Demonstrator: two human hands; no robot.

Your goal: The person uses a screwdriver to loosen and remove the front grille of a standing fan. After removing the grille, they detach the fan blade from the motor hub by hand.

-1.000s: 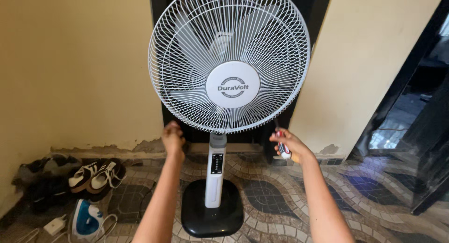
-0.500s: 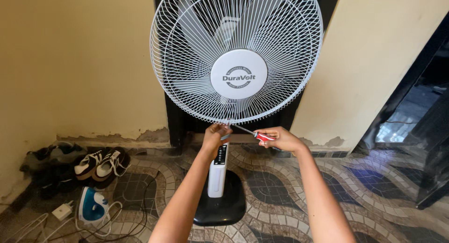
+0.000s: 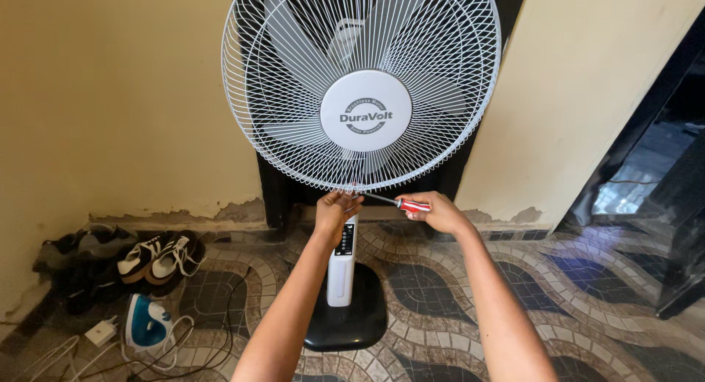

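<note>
At the lower left of the frame a blue and white iron (image 3: pixel 144 330) lies on the tiled floor (image 3: pixel 587 279), with a pair of shoes (image 3: pixel 156 258) above it near the wall. In the centre stands the white pedestal fan (image 3: pixel 360 88) on its black base (image 3: pixel 346 325). Your left hand (image 3: pixel 334 211) touches the bottom edge of the fan's wire guard, fingers curled narrow around it. Just right of it, your right hand (image 3: pixel 439 211) grips a red-handled screwdriver (image 3: pixel 400 203), whose tip points left to the same bottom edge.
</note>
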